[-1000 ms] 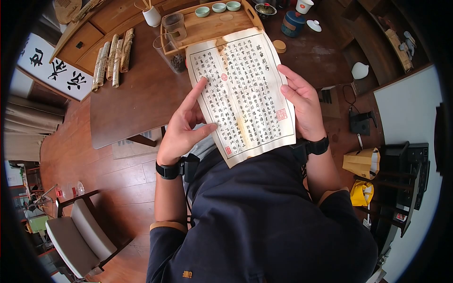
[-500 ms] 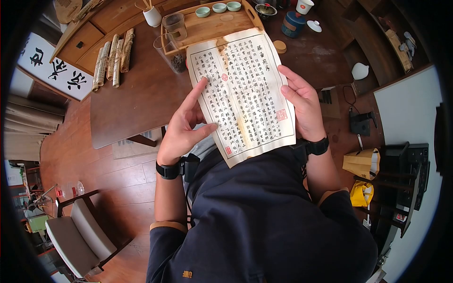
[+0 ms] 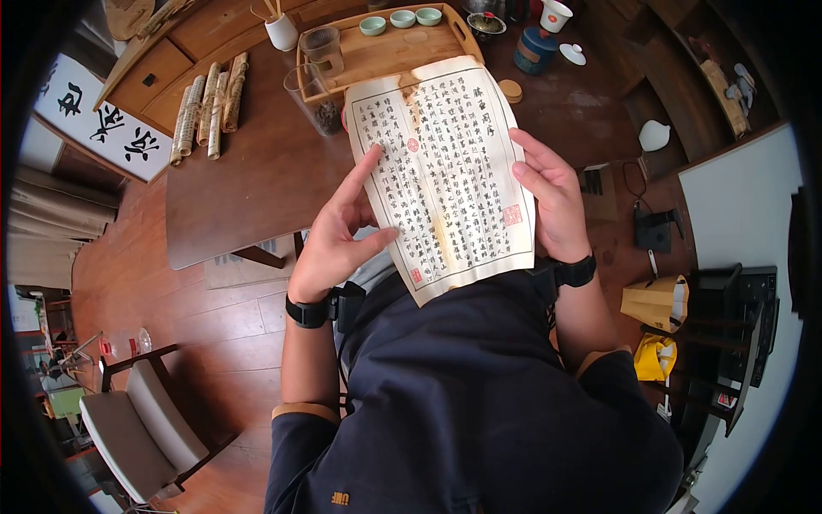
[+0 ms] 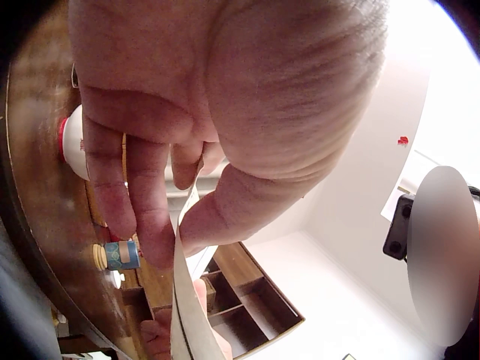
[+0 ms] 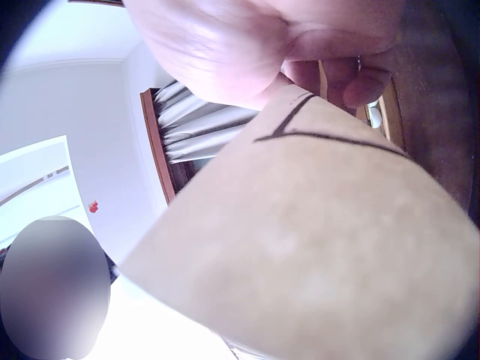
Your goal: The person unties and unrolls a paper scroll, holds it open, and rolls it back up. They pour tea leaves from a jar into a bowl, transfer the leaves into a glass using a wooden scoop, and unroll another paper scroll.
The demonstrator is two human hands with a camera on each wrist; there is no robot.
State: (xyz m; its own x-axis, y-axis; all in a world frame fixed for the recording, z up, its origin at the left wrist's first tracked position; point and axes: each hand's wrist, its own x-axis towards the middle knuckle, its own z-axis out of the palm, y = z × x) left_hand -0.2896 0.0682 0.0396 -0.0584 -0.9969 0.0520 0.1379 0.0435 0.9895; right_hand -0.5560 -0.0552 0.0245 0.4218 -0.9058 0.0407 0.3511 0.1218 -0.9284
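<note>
A cream sheet of paper (image 3: 454, 188) with columns of black brush characters, red seals and brown stains is held up before the torso, in the head view. My left hand (image 3: 338, 244) grips its left edge, thumb on the written face and fingers mostly behind. At the opposite edge my right hand (image 3: 555, 201) pinches the sheet, thumb in front. From the left wrist, the paper appears edge-on between thumb (image 4: 225, 210) and fingers. The right wrist view shows the blank back of the sheet, bowed and close to the camera.
Beyond the paper stands a brown table (image 3: 248, 188) bearing several rolled scrolls (image 3: 208, 111), clear glasses (image 3: 321, 51), a wooden tray (image 3: 368, 64) with green cups (image 3: 402, 19), and a blue canister (image 3: 535, 50). A grey-cushioned chair (image 3: 128, 437) is at lower left, a paper bag (image 3: 655, 302) at right.
The head view has shifted slightly, so the table and its things sit a little further right. Both hands keep their hold on the paper, with almost no change in grip.
</note>
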